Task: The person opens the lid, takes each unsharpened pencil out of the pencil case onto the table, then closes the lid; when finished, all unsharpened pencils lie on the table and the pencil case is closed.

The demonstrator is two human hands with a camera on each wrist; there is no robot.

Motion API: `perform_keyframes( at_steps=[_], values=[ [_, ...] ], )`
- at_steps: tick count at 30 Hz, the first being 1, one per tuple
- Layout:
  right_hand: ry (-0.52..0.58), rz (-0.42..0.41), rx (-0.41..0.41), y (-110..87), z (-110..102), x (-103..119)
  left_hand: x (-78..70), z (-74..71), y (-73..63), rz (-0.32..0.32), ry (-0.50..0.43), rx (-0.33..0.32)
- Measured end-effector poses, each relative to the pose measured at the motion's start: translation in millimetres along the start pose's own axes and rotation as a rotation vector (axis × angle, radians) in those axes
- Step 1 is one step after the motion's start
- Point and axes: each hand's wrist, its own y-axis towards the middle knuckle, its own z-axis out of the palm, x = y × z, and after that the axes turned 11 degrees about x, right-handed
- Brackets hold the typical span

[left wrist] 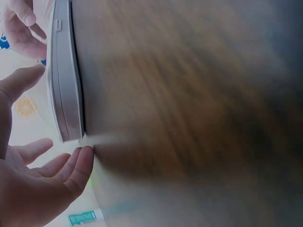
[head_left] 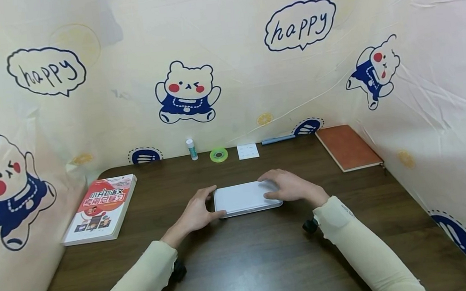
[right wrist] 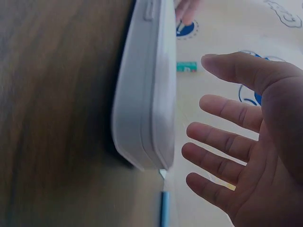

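A flat white case (head_left: 241, 197) with rounded corners lies on the dark wooden table, its long side toward me. A seam and a small catch (left wrist: 58, 25) show along its side in the left wrist view. Around the left end is my left hand (head_left: 197, 211), thumb at the front corner and fingers toward the back, loosely bent. Over the right end hovers my right hand (head_left: 286, 186). In the right wrist view its fingers (right wrist: 222, 144) are spread and nearly straight, with a gap between them and the case.
Along the back edge stand a glue stick (head_left: 191, 149), a green tape roll (head_left: 219, 155), a white paper square (head_left: 248, 151) and a blue pen-like stick (head_left: 278, 139). A thick red-and-white book (head_left: 101, 209) lies at left, a brown notebook (head_left: 348, 146) at back right. Printed cloth encloses the table.
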Motion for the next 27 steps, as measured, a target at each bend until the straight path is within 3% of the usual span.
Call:
perform_keyframes(
  at_steps=[8, 14, 23, 27],
  values=[
    [-0.007, 0.016, 0.062, 9.9, 7.9, 8.0, -5.2, 5.4, 7.1, 0.050, 0.071, 0.033],
    [-0.029, 0.022, 0.093, 13.6, 13.5, 11.4, -11.2, 10.2, 10.5, 0.011, 0.105, 0.050],
    [-0.081, 0.037, 0.109, 22.3, 20.0, 15.5, -15.0, 13.7, 16.6, -0.001, 0.261, 0.037],
    [-0.086, 0.037, 0.104, 24.8, 21.4, 17.6, -17.4, 13.6, 17.4, -0.014, 0.290, 0.036]
  ],
)
